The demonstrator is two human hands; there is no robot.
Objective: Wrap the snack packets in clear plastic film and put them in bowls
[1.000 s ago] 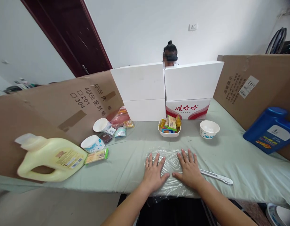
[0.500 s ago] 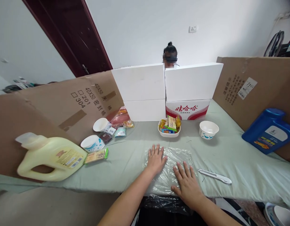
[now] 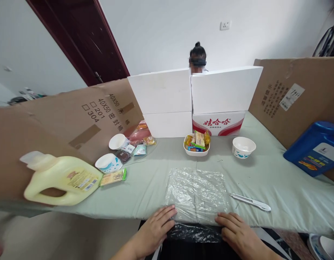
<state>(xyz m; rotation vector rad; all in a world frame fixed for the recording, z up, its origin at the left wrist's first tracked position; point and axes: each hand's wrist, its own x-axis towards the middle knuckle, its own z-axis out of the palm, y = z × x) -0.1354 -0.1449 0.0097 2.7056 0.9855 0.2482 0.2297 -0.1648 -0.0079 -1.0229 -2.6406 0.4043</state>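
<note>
- So the clear plastic sheet (image 3: 196, 196) is lying on the counter (image 3: 145, 187), its near end drooping over the edge.
- Left hand (image 3: 155, 230) is resting at its 8 o'clock, right hand (image 3: 238, 231) at its 4; fingers are lying side by side on the plastic. Thumbs are hiding, so can't tell if they're pinching.
- White cutter (image 3: 253, 203) is sitting just beside it at 3.
- Snack tray (image 3: 197, 153) is sitting at 12, paper bowl (image 3: 243, 147) at 2.
- Yellow jug (image 3: 72, 177) is sitting at 9, well apart.
</note>
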